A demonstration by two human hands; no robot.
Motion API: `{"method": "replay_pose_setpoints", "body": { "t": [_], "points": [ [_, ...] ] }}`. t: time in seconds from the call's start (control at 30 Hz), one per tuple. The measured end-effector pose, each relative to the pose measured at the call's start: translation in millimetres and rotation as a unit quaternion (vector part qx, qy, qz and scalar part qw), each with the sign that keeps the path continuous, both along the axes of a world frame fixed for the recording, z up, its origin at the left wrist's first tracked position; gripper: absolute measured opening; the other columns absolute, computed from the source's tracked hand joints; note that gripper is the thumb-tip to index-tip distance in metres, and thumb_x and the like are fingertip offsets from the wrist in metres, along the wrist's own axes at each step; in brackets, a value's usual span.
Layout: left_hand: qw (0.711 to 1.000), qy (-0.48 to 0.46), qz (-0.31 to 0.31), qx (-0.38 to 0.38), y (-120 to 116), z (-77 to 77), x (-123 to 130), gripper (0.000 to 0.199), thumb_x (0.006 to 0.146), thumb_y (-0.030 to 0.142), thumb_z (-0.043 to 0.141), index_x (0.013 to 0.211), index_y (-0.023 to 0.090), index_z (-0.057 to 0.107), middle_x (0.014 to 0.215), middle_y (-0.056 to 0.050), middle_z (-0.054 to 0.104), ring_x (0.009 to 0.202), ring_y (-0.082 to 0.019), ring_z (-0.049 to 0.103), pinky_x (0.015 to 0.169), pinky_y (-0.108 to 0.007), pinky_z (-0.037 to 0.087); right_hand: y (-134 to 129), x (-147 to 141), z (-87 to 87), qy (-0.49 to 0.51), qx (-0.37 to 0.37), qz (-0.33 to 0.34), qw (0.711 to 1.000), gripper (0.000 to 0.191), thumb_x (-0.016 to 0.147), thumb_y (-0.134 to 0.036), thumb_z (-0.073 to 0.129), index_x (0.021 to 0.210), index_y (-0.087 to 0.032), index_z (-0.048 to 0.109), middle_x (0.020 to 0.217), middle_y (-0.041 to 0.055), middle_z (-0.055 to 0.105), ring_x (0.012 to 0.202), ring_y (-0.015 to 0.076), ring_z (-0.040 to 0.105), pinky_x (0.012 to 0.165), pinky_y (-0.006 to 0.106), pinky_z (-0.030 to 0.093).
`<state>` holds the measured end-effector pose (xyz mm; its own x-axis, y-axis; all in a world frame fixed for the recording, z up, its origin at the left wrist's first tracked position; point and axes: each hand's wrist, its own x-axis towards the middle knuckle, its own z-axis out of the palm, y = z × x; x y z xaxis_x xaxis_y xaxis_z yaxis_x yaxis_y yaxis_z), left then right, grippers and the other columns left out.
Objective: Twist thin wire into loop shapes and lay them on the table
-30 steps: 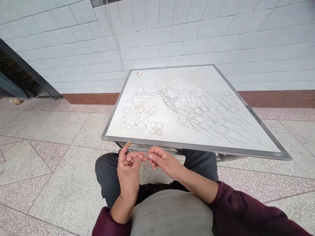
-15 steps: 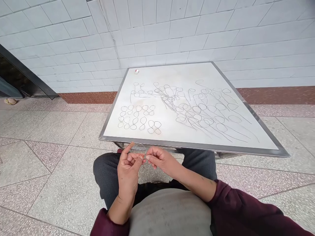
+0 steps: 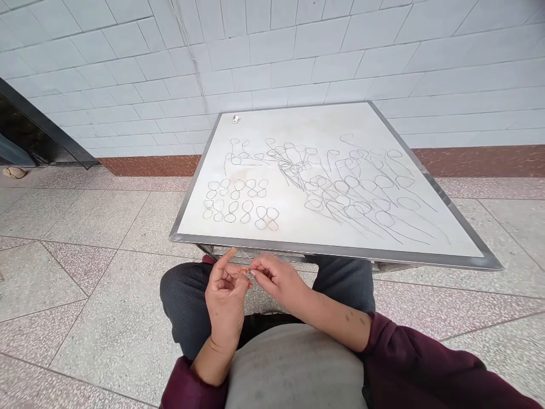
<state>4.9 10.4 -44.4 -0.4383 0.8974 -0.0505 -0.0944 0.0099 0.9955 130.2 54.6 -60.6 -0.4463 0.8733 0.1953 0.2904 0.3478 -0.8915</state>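
Observation:
Just in front of the table's near edge, a thin wire loop is pinched between my two hands; only part of it shows. My left hand closes thumb and fingertips on it, with the index finger raised along one side. My right hand grips the wire with thumb and forefinger, its fingertips against those of the left. Beyond them, several wire figure-eights lie in rows on the left half of the white tabletop. A tangle of looped wires with long tails covers the right half.
A small white and red object sits in the table's far left corner. The metal rim runs just past my hands, above my knees. A tiled wall stands behind the table. Speckled floor tiles surround it.
My right hand has turned slightly and come closer against the left fingertips. The wire loop, round and open to view before, now appears narrower and nearly edge-on. The view has shifted slightly.

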Motion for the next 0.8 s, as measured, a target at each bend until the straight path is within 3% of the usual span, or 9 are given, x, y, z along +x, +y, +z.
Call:
{"method": "replay_pose_setpoints", "body": {
  "t": [0.1,0.23,0.33,0.47,0.63,0.8],
  "points": [
    [0.999,0.029,0.018,-0.003,-1.7,-0.3,2.5,0.04,0.077,0.018,0.064,0.117,0.023,0.061,0.075,0.003,0.06,0.062,-0.008,0.057,0.064,-0.021,0.052,-2.5,0.2,-2.6,-0.053,0.088,0.0,0.995,0.015,0.093,-0.017,0.045,0.09,-0.02,0.059,0.083,0.0032,0.059,0.076,0.0158,0.055,0.067,0.028,0.043],
    [0.998,0.049,0.033,-0.002,-3.0,0.7,4.5,0.038,0.078,0.018,0.064,0.116,0.023,0.062,0.075,0.003,0.06,0.06,-0.008,0.059,0.061,-0.021,0.053,-5.4,-1.9,-4.9,-0.071,0.1,-0.016,0.992,0.02,0.094,-0.018,0.043,0.098,-0.021,0.062,0.081,0.0038,0.058,0.074,0.0168,0.056,0.065,0.029,0.045],
    [0.999,0.039,0.034,0.008,-3.2,2.4,3.7,0.04,0.077,0.018,0.066,0.116,0.024,0.061,0.076,0.003,0.061,0.06,-0.009,0.062,0.062,-0.022,0.054,-5.7,-2.5,-4.0,-0.01,0.048,-0.031,0.998,0.017,0.093,-0.019,0.046,0.096,-0.022,0.062,0.082,0.0021,0.06,0.066,0.0135,0.057,0.065,0.028,0.048],
    [0.998,-0.011,0.038,0.042,-2.7,4.0,-0.9,0.048,0.077,0.023,0.069,0.123,0.024,0.055,0.079,0.002,0.064,0.065,-0.011,0.064,0.068,-0.027,0.056,-6.6,-1.3,-4.4,0.071,-0.084,-0.029,0.994,0.015,0.092,-0.024,0.05,0.105,-0.023,0.057,0.083,-0.0006,0.061,0.044,0.0062,0.05,0.051,0.024,0.046],
    [0.997,-0.05,0.036,0.046,-2.6,3.3,-3.4,0.05,0.078,0.024,0.071,0.125,0.024,0.054,0.081,0.001,0.069,0.068,-0.01,0.063,0.07,-0.026,0.054,-8.0,-3.8,-6.3,0.205,-0.143,-0.005,0.968,0.011,0.089,-0.032,0.055,0.087,-0.021,0.052,0.069,-0.0038,0.057,0.048,0.0073,0.048,0.047,0.021,0.042],
    [0.998,-0.048,0.016,0.026,-3.1,1.9,-2.5,0.05,0.077,0.024,0.072,0.124,0.022,0.056,0.081,0.001,0.071,0.069,-0.011,0.063,0.072,-0.025,0.053,-3.7,-5.8,-2.1,0.239,-0.197,0.012,0.951,0.017,0.087,-0.036,0.058,0.081,-0.021,0.053,0.065,-0.0046,0.054,0.048,0.0068,0.044,0.045,0.02,0.038]
  ]
}}
